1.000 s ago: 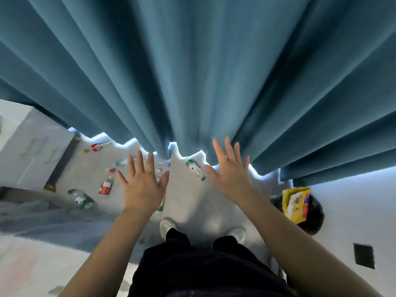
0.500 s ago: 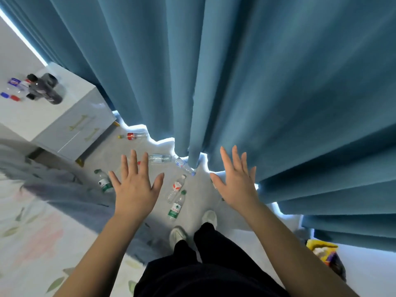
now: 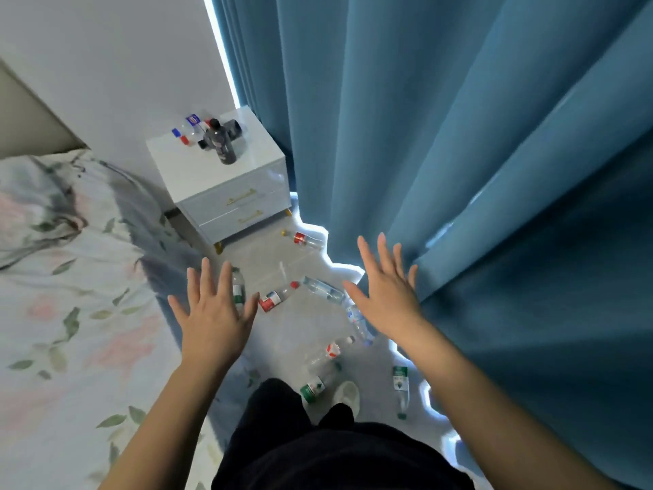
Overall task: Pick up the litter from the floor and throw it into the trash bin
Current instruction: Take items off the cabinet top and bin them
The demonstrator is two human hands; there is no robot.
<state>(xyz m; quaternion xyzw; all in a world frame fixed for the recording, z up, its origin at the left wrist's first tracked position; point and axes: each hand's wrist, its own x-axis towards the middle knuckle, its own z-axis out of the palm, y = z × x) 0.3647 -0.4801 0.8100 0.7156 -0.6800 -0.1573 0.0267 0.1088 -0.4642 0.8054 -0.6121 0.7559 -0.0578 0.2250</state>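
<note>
Since the earlier frames the view has swung left: wall, bed and the whole nightstand top now show, the littered bottles sit nearer the middle, and both hands stay raised and spread. The blue curtain (image 3: 459, 136) fills the right half, its hem down at the floor. A bed (image 3: 53, 313) with a floral cover takes the left side. A white nightstand (image 3: 229, 192) stands against the wall between bed and curtain, with a dark bottle (image 3: 221, 143) and some smaller ones on top. Grey floor (image 3: 304, 323) runs from there to the person's feet. Above it the left hand (image 3: 212, 320) and right hand (image 3: 385, 295) hang palm down, fingers splayed, holding nothing; the right one is just beside a curtain fold. The litter lies on the floor: a yellow-capped bottle (image 3: 304, 239) near the nightstand's foot, a green-label bottle (image 3: 238, 290) partly behind the left fingers, a red-capped bottle (image 3: 277, 296) and a clear bottle (image 3: 323, 288) between the hands, and a green-banded bottle (image 3: 316, 385) just beside a white shoe (image 3: 348, 392).
</note>
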